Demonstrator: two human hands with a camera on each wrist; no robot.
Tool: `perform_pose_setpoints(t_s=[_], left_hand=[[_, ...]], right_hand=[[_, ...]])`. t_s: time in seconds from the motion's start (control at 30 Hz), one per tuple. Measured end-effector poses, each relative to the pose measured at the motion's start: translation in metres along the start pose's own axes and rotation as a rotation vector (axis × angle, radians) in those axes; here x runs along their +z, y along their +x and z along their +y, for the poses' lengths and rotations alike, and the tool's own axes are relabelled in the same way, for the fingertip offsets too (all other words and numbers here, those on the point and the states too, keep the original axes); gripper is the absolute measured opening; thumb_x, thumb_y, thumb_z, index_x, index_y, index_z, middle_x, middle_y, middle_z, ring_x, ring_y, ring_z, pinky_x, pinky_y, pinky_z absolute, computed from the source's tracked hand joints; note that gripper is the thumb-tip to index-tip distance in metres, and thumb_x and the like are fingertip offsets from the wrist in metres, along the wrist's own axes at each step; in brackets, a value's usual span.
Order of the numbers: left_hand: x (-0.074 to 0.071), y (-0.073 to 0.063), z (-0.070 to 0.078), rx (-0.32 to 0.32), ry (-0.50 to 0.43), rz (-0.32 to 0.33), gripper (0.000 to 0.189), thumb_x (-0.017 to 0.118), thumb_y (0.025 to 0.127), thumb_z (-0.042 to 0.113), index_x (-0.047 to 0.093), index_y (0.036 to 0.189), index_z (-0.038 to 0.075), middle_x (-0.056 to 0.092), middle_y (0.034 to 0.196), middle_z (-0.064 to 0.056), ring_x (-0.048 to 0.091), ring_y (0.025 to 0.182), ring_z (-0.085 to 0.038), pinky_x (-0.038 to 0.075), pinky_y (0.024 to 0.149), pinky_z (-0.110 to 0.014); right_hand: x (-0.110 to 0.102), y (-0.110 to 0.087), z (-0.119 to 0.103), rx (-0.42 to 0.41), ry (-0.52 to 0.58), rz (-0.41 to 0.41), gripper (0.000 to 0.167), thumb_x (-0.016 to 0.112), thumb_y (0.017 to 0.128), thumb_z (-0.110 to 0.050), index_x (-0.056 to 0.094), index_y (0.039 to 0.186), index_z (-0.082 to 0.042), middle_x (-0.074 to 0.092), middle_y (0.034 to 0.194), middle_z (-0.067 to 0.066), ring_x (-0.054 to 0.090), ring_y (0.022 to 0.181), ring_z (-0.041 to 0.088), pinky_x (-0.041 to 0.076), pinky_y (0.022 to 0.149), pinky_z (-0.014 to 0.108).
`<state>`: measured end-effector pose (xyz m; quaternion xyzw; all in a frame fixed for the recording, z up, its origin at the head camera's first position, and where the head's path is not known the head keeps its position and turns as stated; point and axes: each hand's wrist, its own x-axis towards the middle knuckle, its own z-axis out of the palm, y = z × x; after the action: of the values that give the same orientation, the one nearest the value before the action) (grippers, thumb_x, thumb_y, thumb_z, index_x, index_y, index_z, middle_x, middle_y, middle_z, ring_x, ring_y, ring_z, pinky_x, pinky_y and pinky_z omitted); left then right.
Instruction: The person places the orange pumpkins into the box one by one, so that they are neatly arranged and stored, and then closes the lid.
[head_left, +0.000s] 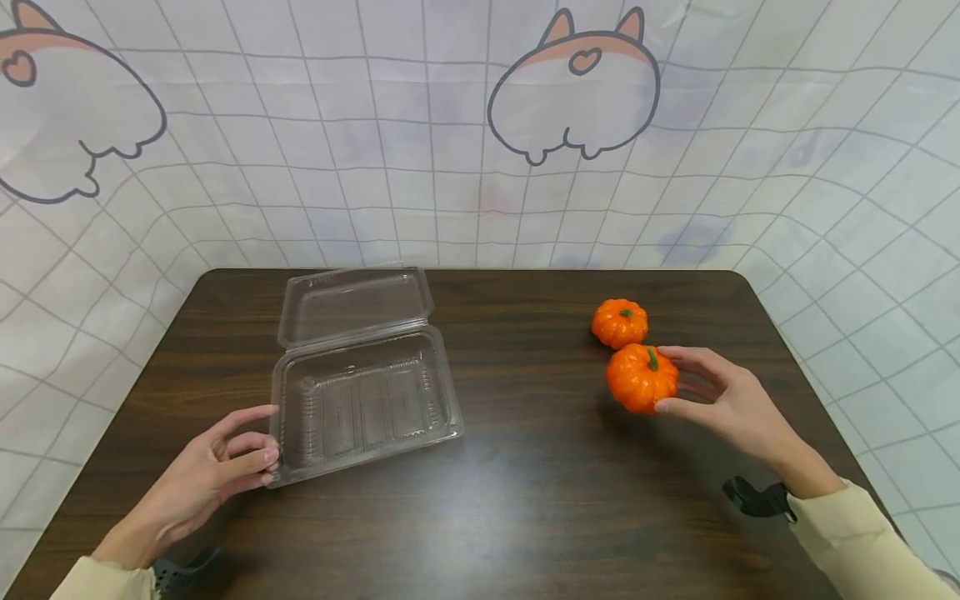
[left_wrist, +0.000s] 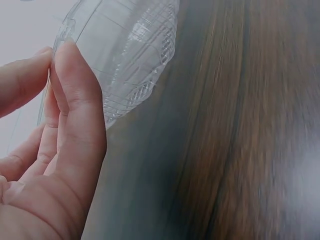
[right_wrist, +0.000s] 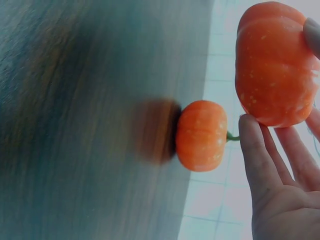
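A clear plastic clamshell container [head_left: 367, 400] lies at the left of the table, its lid [head_left: 356, 307] folded back toward the wall. My left hand [head_left: 202, 475] pinches the container's left rim between thumb and fingers; the left wrist view shows the rim [left_wrist: 65, 32] between the fingertips. On the right, my right hand [head_left: 738, 408] grips a small orange pumpkin [head_left: 637, 382] with a green stem. In the right wrist view this pumpkin [right_wrist: 275, 65] is held off the tabletop. Just behind it a second orange pumpkin [head_left: 617, 325] sits on the table.
The dark wood-grain table [head_left: 510, 517] has its far edge against a white grid-patterned wall covering [head_left: 450, 192] with cartoon animal prints. Similar covering rises on the left and right sides. A dark band [head_left: 757, 498] is on the right wrist.
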<state>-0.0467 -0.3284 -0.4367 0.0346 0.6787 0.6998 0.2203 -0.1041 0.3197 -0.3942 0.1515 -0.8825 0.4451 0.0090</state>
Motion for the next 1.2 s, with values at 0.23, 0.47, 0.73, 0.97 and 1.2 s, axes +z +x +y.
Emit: perform_pose_setpoints(t_s=[0.23, 0.47, 0.73, 0.97, 1.2], left_hand=[[0.012, 0.013, 0.004, -0.016, 0.004, -0.014, 0.055, 0.055, 0.105, 0.003, 0.035, 0.153, 0.022, 0.072, 0.106, 0.006, 0.071, 0.091, -0.012, 0.064, 0.084, -0.029], [0.025, 0.028, 0.003, -0.006, -0.046, -0.038, 0.056, 0.056, 0.105, 0.003, 0.035, 0.154, 0.02, 0.071, 0.104, 0.008, 0.07, 0.089, -0.009, 0.064, 0.082, -0.027], [0.04, 0.044, 0.003, 0.013, -0.072, -0.073, 0.056, 0.057, 0.105, 0.004, 0.037, 0.155, 0.018, 0.071, 0.103, 0.007, 0.07, 0.087, -0.007, 0.064, 0.08, -0.026], [0.051, 0.053, 0.003, 0.023, -0.079, -0.103, 0.057, 0.059, 0.104, 0.004, 0.036, 0.155, 0.016, 0.07, 0.102, 0.006, 0.068, 0.085, -0.008, 0.063, 0.08, -0.027], [0.063, 0.064, 0.002, 0.019, -0.084, -0.117, 0.06, 0.062, 0.102, 0.004, 0.035, 0.155, 0.014, 0.07, 0.101, 0.006, 0.068, 0.083, -0.008, 0.063, 0.078, -0.026]], right_hand=[[0.002, 0.005, -0.008, 0.016, -0.006, -0.01, 0.066, 0.086, 0.085, -0.013, 0.058, 0.144, -0.017, 0.058, 0.139, -0.019, 0.055, 0.122, -0.015, 0.047, 0.098, 0.003], [0.006, 0.012, -0.017, 0.031, 0.025, 0.013, 0.064, 0.086, 0.084, -0.012, 0.059, 0.142, -0.017, 0.059, 0.138, -0.018, 0.058, 0.119, -0.013, 0.048, 0.097, 0.003], [0.012, 0.02, -0.026, 0.019, 0.044, -0.001, 0.064, 0.085, 0.086, -0.011, 0.058, 0.144, -0.018, 0.06, 0.14, -0.005, 0.058, 0.119, -0.011, 0.048, 0.097, 0.004], [0.016, 0.028, -0.033, -0.018, 0.065, -0.012, 0.065, 0.084, 0.087, -0.01, 0.057, 0.146, -0.015, 0.059, 0.142, -0.003, 0.06, 0.119, -0.011, 0.05, 0.097, 0.006], [0.027, 0.038, -0.038, -0.042, 0.139, -0.01, 0.065, 0.083, 0.086, -0.006, 0.058, 0.145, -0.012, 0.059, 0.142, -0.015, 0.063, 0.118, -0.005, 0.052, 0.099, 0.009]])
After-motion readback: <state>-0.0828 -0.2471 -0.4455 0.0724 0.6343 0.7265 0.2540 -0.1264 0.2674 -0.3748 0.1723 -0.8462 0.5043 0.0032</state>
